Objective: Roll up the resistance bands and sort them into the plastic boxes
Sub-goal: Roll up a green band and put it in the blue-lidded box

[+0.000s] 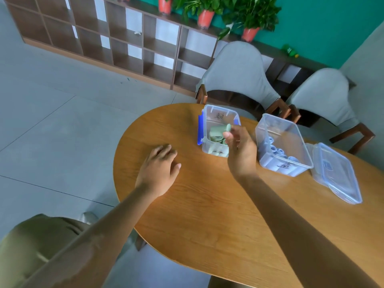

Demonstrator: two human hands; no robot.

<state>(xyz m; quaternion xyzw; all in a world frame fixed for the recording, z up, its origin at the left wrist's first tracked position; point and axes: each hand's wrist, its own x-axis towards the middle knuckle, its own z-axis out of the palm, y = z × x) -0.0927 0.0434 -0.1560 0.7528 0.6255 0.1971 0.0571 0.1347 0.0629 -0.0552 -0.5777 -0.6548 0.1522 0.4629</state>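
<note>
A rolled green band [223, 128] is pinched in the right hand's [241, 150] fingers over the green-filled box [216, 132] near the tabletop's [207, 215] far edge, evidently matched by colour, while the left hand [159, 170] is rested loosely spread on the tabletop.

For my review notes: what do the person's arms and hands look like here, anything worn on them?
Both forearms are bare to the frame edge, with no sleeves, gloves or watch in view. The left hand shows no jewellery. The right hand may carry a thin ring on one finger, but it is too small to be sure.
</note>
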